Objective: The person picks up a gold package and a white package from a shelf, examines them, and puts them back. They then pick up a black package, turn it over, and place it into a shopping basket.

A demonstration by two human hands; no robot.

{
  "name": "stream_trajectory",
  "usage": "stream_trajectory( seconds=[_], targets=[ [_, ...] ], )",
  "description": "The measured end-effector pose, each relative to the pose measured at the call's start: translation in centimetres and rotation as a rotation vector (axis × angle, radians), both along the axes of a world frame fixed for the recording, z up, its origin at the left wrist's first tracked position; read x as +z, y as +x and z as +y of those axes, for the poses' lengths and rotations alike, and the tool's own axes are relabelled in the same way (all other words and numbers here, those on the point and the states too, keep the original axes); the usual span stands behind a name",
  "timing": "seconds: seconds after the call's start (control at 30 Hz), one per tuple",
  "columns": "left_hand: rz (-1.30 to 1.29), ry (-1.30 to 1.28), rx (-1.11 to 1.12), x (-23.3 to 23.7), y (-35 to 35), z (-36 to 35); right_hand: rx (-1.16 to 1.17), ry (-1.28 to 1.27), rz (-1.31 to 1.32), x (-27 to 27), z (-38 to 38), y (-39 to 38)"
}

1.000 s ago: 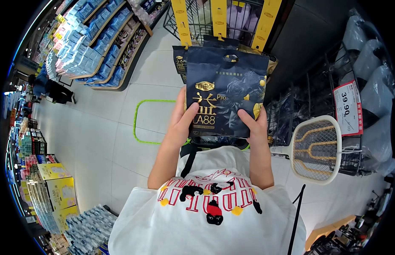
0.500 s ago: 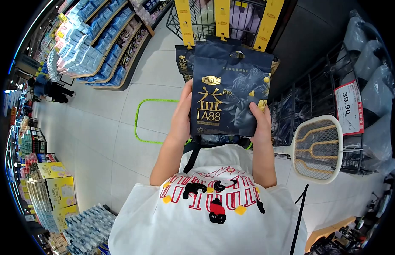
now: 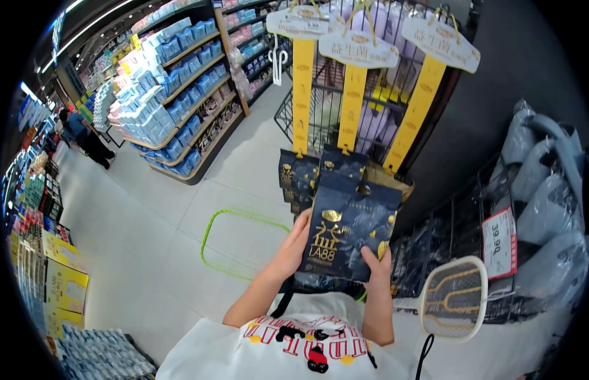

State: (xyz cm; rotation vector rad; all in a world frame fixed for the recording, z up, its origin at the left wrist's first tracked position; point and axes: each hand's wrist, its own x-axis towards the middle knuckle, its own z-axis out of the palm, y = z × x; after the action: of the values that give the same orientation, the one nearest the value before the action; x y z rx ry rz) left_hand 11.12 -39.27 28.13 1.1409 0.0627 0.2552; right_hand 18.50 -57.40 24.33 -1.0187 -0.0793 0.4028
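Observation:
A dark navy pack of sanitary pads (image 3: 348, 221) with gold lettering "LA88" faces me upright in front of my chest. My left hand (image 3: 298, 244) grips its left edge, fingers mostly behind it. On the lower right corner, my right hand (image 3: 376, 263) presses its thumb against the front, the other fingers wrapping the side. Similar dark packs (image 3: 299, 171) hang just beyond it on yellow hanging strips (image 3: 302, 95), and the held pack overlaps them in this view.
White signs (image 3: 359, 49) top the strips on a black wire rack (image 3: 332, 95). To the right are a white mosquito swatter (image 3: 454, 297), a price tag (image 3: 499, 242) and plastic-wrapped grey items (image 3: 547, 209). A green rounded frame (image 3: 207, 235) shows lower left. Stocked shelves (image 3: 187, 107) and a person (image 3: 85, 136) stand farther off.
My view has tilted up, so the pack and both hands sit lower in it and the signs above the strips now show. Both hands keep their hold on the pack.

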Motion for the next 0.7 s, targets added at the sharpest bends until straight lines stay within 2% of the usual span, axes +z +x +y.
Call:
stream_trajectory(
  seconds=[0.17,0.27,0.3,0.4,0.53,0.7],
  targets=[
    [0.038,0.053,0.040,0.2,0.8,0.4,-0.010,-0.032,-0.031,0.7,0.6,0.3],
    [-0.099,0.223,0.191,0.2,1.2,0.3,0.009,-0.062,-0.017,0.7,1.0,0.6],
    [-0.107,0.217,0.191,0.2,1.2,0.5,0.008,-0.058,0.002,0.9,1.2,0.5],
    [-0.028,0.406,0.137,-0.2,0.9,1.7,0.016,-0.035,0.003,0.5,1.6,0.6],
    [-0.050,0.363,0.123,-0.7,0.2,1.3,0.061,-0.007,0.009,-0.4,1.4,0.8],
    [-0.161,0.194,-0.049,-1.7,-0.9,0.7,0.106,-0.004,0.062,0.5,0.4,0.0]
  ],
)
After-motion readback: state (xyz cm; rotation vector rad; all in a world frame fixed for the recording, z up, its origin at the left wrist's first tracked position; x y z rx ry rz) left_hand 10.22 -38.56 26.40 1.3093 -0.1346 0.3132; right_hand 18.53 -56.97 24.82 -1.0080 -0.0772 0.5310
